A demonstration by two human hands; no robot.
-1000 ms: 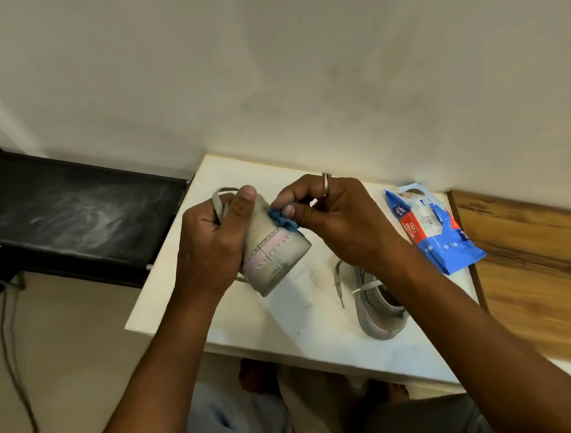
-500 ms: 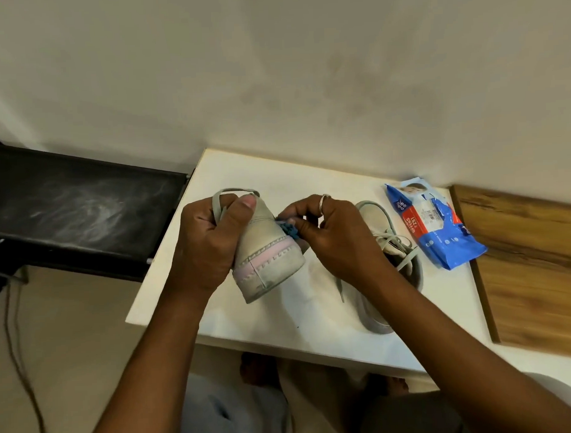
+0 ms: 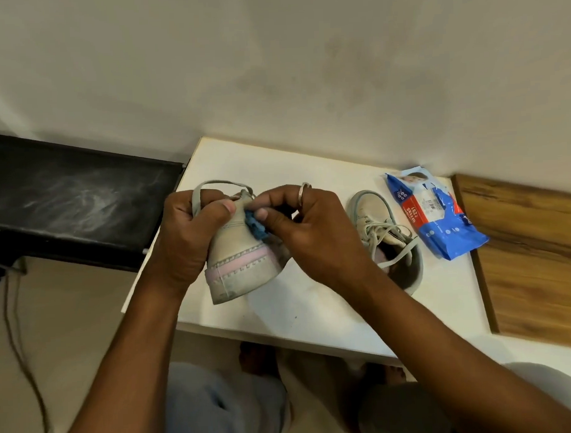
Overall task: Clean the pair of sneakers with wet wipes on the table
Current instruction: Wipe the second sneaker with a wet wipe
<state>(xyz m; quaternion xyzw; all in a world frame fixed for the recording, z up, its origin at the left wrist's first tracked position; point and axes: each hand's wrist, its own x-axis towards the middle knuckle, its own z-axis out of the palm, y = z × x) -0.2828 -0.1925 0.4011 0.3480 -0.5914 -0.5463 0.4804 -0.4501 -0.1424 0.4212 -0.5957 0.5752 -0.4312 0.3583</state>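
Your left hand (image 3: 187, 232) gripped one sneaker (image 3: 240, 266) over the white tabletop (image 3: 313, 315), its fingers (image 3: 224, 208) curled round the upper and a loop of lace, with the pink-trimmed end toward you. Your right hand (image 3: 310, 228) pinched a crumpled blue wipe (image 3: 256, 228) between thumb and fingertips and pressed it against the sneaker's side, just beside your left thumb. The second sneaker (image 3: 385, 232) stood on the tabletop to the right, laces loose. The blue pack of wet wipes (image 3: 435, 220) lay just beside it, by the edge of a wooden board (image 3: 531, 259).
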